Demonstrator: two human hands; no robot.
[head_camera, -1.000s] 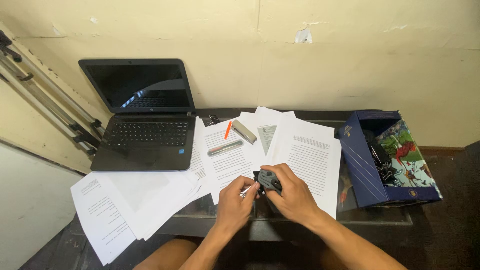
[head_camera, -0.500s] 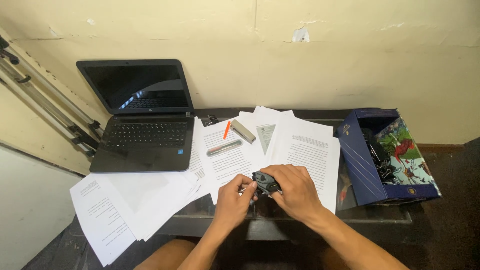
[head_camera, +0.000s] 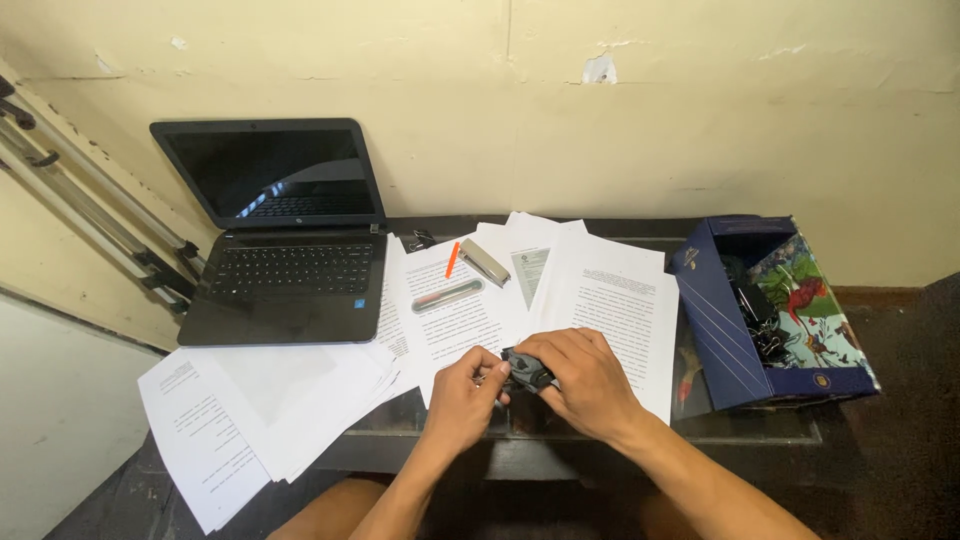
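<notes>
Both hands' fingers pinch a small dark tool (head_camera: 527, 369), its long axis lying left-to-right.

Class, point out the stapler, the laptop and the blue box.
stapler (head_camera: 485, 262), head view, its silver top.
laptop (head_camera: 290, 270), head view, its keyboard.
blue box (head_camera: 722, 320), head view, its left outer wall.

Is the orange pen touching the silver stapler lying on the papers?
Apart. The head view shows white paper between the orange pen and the silver stapler, which lie side by side.
</notes>
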